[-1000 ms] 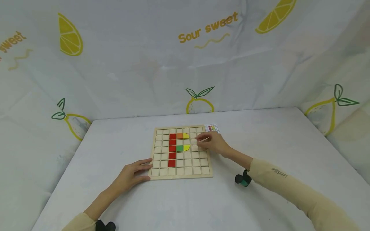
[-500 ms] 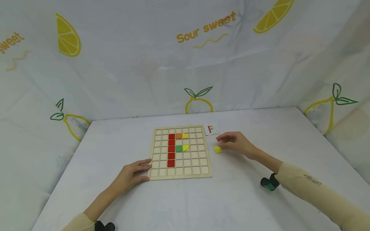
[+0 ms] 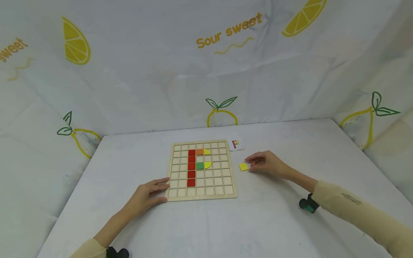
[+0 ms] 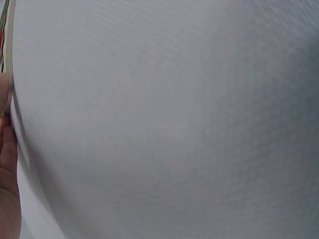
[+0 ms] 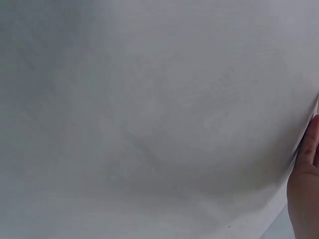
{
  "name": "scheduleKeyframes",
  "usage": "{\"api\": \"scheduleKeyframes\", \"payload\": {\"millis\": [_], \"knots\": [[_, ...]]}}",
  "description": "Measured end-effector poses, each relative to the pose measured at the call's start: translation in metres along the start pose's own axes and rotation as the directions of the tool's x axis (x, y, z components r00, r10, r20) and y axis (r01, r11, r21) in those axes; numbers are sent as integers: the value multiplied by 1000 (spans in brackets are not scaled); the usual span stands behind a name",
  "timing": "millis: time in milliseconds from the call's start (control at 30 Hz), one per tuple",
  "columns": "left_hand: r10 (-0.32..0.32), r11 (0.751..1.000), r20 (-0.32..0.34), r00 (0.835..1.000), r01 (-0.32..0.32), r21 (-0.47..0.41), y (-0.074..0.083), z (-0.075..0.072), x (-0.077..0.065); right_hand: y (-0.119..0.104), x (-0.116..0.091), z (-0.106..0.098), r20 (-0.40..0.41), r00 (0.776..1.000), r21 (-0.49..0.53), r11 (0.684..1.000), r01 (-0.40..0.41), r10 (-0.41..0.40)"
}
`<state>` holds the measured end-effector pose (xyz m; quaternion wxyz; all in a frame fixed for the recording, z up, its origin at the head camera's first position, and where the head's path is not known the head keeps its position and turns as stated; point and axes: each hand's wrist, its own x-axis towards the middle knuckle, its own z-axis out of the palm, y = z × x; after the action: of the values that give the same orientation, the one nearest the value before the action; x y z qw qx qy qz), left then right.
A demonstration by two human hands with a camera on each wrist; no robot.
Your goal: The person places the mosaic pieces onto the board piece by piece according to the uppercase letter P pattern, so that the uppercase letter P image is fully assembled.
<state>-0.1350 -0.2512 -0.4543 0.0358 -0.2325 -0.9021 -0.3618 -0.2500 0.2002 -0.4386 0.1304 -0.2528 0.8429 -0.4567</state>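
A square wooden grid board [image 3: 201,197] lies on the white table. Set into it are a column of red square tiles [image 3: 191,166], an orange square [image 3: 199,152], a green square [image 3: 200,165] and two yellow rounded tiles, one of them the lower yellow tile [image 3: 208,165]. My left hand [image 3: 143,196] rests against the board's lower left edge, fingers extended and thumb at the near corner. Right of the board lies a loose yellow square tile [image 3: 243,167]. The fingertips of my right hand [image 3: 267,164] are right at its right edge, fingers loosely bent.
A small printed pattern card [image 3: 236,144] lies by the board's upper right corner. White cloth with lemon prints hangs behind the table [image 3: 290,143]. Black wrist devices show below each forearm, such as the right wrist device [image 3: 308,204]. Both wrist views show mostly white cloth.
My right hand moved from over the board's right side out to the yellow square tile on the table. That tile has turned slightly. The left hand stays at the board's edge.
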Motion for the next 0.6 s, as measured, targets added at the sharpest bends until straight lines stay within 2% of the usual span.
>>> {"api": "scheduleKeyframes", "payload": {"millis": [233, 367, 600], "knots": [[18, 1000, -3, 1000, -18, 6, 0, -1, 0, -7, 6, 2, 3, 1000, -72, 997, -23, 24], [24, 1000, -9, 1000, -24, 12, -1, 0, 0, -8, 7, 5, -10, 1000, -120, 993, -11, 10], [10, 1000, -2, 1000, -9, 14, 0, -1, 0, -7, 7, 5, -20, 1000, -132, 991, -19, 17]]}}
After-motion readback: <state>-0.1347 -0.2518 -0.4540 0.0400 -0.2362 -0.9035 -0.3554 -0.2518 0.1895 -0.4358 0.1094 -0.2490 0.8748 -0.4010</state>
